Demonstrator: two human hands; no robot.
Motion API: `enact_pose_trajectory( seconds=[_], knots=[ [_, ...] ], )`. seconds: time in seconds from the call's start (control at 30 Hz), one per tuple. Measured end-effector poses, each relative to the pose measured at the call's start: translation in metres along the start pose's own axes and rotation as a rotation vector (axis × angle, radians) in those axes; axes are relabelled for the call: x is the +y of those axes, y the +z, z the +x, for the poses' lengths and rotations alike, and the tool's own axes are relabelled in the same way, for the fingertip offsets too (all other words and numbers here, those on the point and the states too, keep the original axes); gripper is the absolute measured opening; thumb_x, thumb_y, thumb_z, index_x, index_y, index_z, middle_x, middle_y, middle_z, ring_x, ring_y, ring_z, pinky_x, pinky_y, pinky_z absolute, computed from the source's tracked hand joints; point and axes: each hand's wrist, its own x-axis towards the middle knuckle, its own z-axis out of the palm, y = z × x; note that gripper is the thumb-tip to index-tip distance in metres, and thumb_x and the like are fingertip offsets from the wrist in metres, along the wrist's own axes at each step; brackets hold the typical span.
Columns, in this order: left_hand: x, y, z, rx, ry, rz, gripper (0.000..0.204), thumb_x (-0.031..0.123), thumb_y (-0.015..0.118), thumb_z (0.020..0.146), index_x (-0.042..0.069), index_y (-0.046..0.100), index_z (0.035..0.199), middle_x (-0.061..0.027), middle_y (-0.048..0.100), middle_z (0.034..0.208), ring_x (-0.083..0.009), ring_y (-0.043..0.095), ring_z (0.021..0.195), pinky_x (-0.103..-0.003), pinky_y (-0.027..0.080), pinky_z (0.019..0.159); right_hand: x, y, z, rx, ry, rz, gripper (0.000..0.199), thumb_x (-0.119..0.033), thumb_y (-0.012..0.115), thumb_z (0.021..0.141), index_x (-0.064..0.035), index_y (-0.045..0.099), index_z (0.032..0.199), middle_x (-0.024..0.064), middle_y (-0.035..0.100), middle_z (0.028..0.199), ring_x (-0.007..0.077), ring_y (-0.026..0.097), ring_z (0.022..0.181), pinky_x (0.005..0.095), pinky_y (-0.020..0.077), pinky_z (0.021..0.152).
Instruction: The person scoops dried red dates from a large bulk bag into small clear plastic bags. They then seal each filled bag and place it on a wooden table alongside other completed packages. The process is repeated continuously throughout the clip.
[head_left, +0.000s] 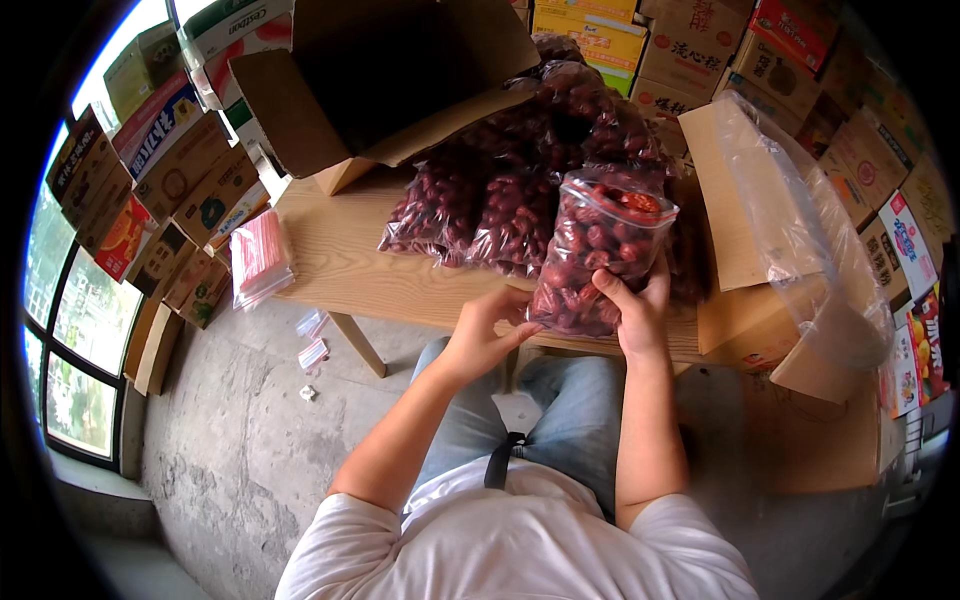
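Note:
A clear zip bag full of dark red dried jujubes (pixel 592 245) stands upright at the table's near edge, between my hands. My right hand (pixel 640 305) grips its right side, thumb across the front. At the lower left corner, my left hand (pixel 490 328) pinches the bag's bottom edge with thumb and fingers. The bag's top, with its zip strip, shows several jujubes just under the film; whether it is sealed, I cannot tell. Behind it, several more filled jujube bags (pixel 450 200) lie piled on the wooden table (pixel 340 270).
An opened cardboard box (pixel 400 80) sits tilted at the back left. A stack of flat zip bags (pixel 260 255) lies on the left table corner. To the right stands another open carton (pixel 750 310) with a plastic liner (pixel 800 220). Small bags (pixel 313 352) litter the concrete floor.

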Motion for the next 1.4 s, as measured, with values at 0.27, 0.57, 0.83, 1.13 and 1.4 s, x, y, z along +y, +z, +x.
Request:
enact_pose_trajectory(
  seconds=[0.27,0.57,0.83,1.13,1.4],
  knots=[
    [0.004,0.01,-0.007,0.048,0.142,-0.14,0.039,-0.002,0.073,0.08,-0.001,0.054,0.114,-0.0069,0.059,0.113,-0.0145,0.057,0.107,-0.031,0.042,0.097,-0.005,0.0,-0.011,0.092,0.084,0.083,0.069,-0.002,0.08,0.073,-0.0038,0.044,0.131,0.0047,0.054,0.124,0.016,0.052,0.112,0.0311,0.04,0.099],
    [0.006,0.007,-0.013,0.04,0.082,-0.253,0.036,-0.001,0.075,0.078,0.001,0.057,0.11,-0.0046,0.061,0.109,-0.014,0.057,0.103,-0.031,0.043,0.095,-0.015,0.002,-0.014,0.076,0.024,0.065,0.071,-0.004,0.081,0.072,-0.0038,0.043,0.133,0.0047,0.053,0.125,0.0164,0.051,0.114,0.0316,0.0384,0.101],
    [0.03,0.009,-0.01,0.054,0.165,0.024,0.039,0.011,0.083,0.073,0.002,0.057,0.102,-0.0031,0.062,0.097,-0.0133,0.056,0.093,-0.029,0.042,0.087,-0.014,0.002,-0.018,0.089,0.006,0.075,0.072,-0.004,0.081,0.072,-0.0034,0.042,0.133,0.0052,0.053,0.124,0.0168,0.051,0.114,0.0322,0.0382,0.101],
    [0.037,0.005,-0.008,0.084,0.128,0.076,0.042,0.015,0.087,0.065,0.001,0.059,0.093,-0.0039,0.063,0.088,-0.0135,0.056,0.084,-0.029,0.044,0.081,-0.011,0.005,-0.022,0.065,0.049,0.107,0.073,-0.005,0.082,0.071,-0.0038,0.042,0.132,0.0054,0.053,0.124,0.0168,0.05,0.115,0.0326,0.0374,0.102],
    [0.035,0.0,-0.011,0.003,0.143,-0.043,0.037,0.012,0.086,0.067,0.001,0.063,0.094,-0.0052,0.066,0.093,-0.0163,0.06,0.092,-0.03,0.044,0.087,-0.01,-0.006,-0.021,0.129,0.076,0.126,0.071,-0.009,0.081,0.073,-0.0046,0.044,0.133,0.0046,0.053,0.126,0.0161,0.05,0.115,0.0322,0.0371,0.102]
  ],
)
